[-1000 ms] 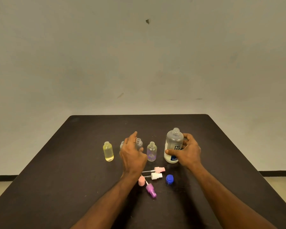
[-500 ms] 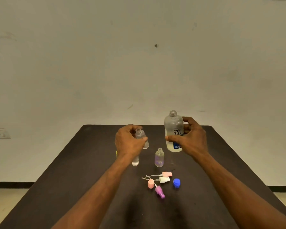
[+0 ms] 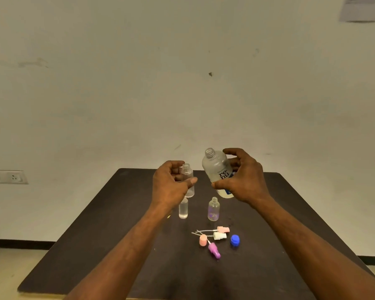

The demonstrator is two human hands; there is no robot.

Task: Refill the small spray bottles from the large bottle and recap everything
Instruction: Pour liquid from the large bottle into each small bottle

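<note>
My right hand [image 3: 244, 177] grips the large clear bottle [image 3: 216, 167], uncapped, lifted off the table and tilted to the left. My left hand [image 3: 169, 185] holds a small clear spray bottle [image 3: 188, 176] upright in the air, its open neck just left of the large bottle's mouth. Two more small open bottles stand on the dark table [image 3: 108, 234]: a clear one [image 3: 183, 210] partly behind my left wrist and a purple-tinted one [image 3: 213, 210]. Loose spray heads, pink [image 3: 223, 229], white [image 3: 219, 236], peach [image 3: 203, 240] and purple [image 3: 214, 250], lie beside the blue cap [image 3: 235, 240].
A plain wall stands behind the table, with a socket [image 3: 9, 176] at the left and a paper sheet [image 3: 364, 8] at the top right. A sliver of a yellow bottle [image 3: 168, 216] shows by my left forearm; the rest is hidden.
Both hands have lifted their bottles off the table and brought them close together. The large bottle now tilts left. The camera view has tipped upward.
</note>
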